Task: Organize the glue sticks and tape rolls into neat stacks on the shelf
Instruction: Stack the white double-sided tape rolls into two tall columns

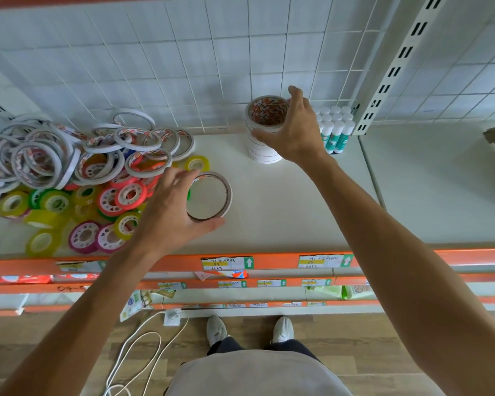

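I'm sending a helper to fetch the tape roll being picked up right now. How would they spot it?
On the white shelf, look just right of the messy heap of tape rolls. The left hand grips one roll lying flat there. It is a large, thin white ring, apart from the heap's small coloured rolls.

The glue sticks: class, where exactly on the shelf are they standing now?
In the head view the glue sticks stand upright at the back right of the shelf, beside the tape stack and against the slotted upright.
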{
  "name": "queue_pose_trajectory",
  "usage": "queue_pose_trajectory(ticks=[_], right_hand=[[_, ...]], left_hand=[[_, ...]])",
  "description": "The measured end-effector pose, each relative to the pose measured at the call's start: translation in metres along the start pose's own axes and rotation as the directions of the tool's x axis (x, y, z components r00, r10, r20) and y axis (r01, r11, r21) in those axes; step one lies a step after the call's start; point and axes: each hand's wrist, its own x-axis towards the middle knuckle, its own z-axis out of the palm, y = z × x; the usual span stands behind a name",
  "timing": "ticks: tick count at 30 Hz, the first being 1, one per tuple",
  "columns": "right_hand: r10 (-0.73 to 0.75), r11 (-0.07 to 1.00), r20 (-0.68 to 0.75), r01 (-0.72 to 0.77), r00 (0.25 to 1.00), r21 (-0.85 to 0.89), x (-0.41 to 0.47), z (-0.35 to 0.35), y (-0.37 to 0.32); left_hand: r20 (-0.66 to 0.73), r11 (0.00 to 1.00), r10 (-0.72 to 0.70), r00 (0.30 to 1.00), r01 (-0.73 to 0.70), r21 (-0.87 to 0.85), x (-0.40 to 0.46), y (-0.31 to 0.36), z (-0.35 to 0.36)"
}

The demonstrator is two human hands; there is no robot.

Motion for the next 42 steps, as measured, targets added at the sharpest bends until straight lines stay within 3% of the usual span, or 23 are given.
queue_pose_trajectory(ticks=[7, 14, 19, 23, 31, 42], right_hand=[[0.038, 0.999, 0.035, -0.038, 0.999, -0.024, -0.003, -0.002, -0.005], [-0.024, 0.996, 0.086, 0.031, 0.996, -0.085, -0.059, -0.026, -0.002], [-0.058, 0.966, 0.020, 0.061, 0.998, -0.251, -0.068, -0.029, 0.006], [-0.058, 0.962, -0.003, 0.055, 0.998, -0.267, -0.070, -0.033, 0.009], [-0.030, 0.971, 0.030, 0.036, 0.999, -0.235, -0.085, -0.040, 0.020], [-0.011, 0.974, 0.072, 0.027, 0.997, -0.227, -0.087, -0.046, 0.032]], left_hand=[[0.021, 1.000, 0.010, 1.000, -0.010, -0.012, 0.001, 0.001, -0.002], [-0.027, 0.999, -0.009, 1.000, 0.008, -0.037, 0.025, 0.006, -0.010], [-0.078, 0.994, 0.087, 0.993, -0.092, -0.063, 0.078, 0.037, -0.007], [-0.124, 0.977, 0.159, 0.979, -0.174, -0.120, 0.125, 0.062, -0.007], [-0.020, 0.993, 0.068, 0.997, -0.070, -0.100, 0.178, 0.078, 0.018], [0.039, 0.996, 0.048, 0.998, -0.045, -0.074, 0.187, 0.077, 0.030]])
